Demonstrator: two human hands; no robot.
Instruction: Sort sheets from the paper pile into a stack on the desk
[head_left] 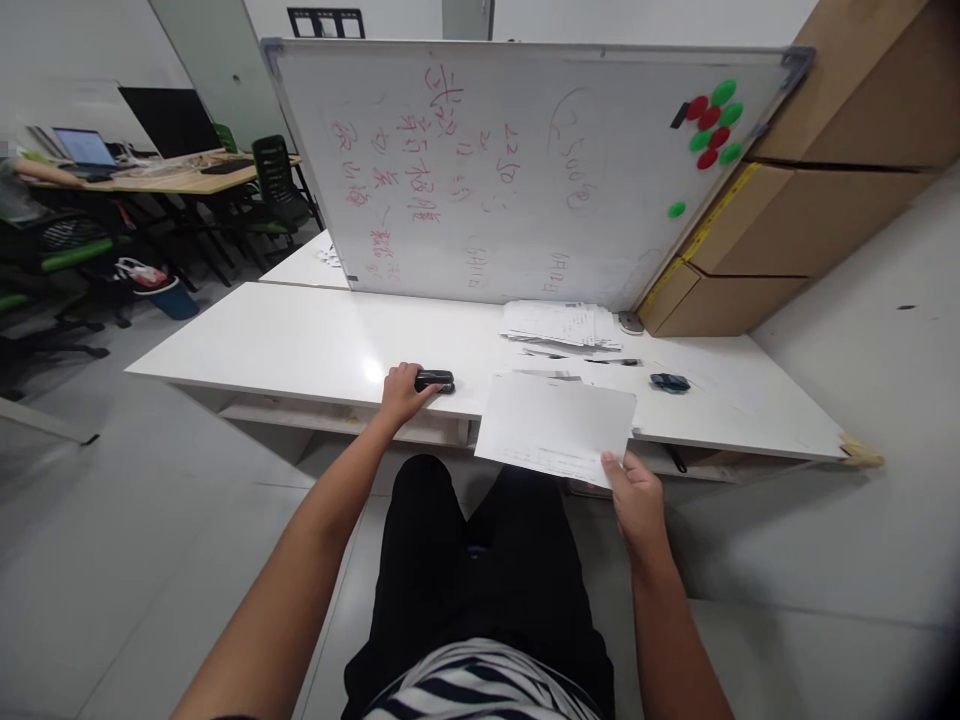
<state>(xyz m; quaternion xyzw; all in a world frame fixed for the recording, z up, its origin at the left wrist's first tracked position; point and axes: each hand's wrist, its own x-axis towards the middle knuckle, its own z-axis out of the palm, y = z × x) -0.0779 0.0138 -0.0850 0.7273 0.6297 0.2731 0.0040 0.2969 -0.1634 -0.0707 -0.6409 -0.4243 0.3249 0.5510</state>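
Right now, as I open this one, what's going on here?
A person is at a white desk with both hands occupied. The left hand grips a black stapler near the desk's front edge. The right hand holds white paper by its near right corner, partly out past that edge. Farther back lies a stack of papers, in front of a whiteboard with red writing.

Stapler (435,381) left of sheet (555,420), whiteboard (615,215) behind, boxes (765,222) right
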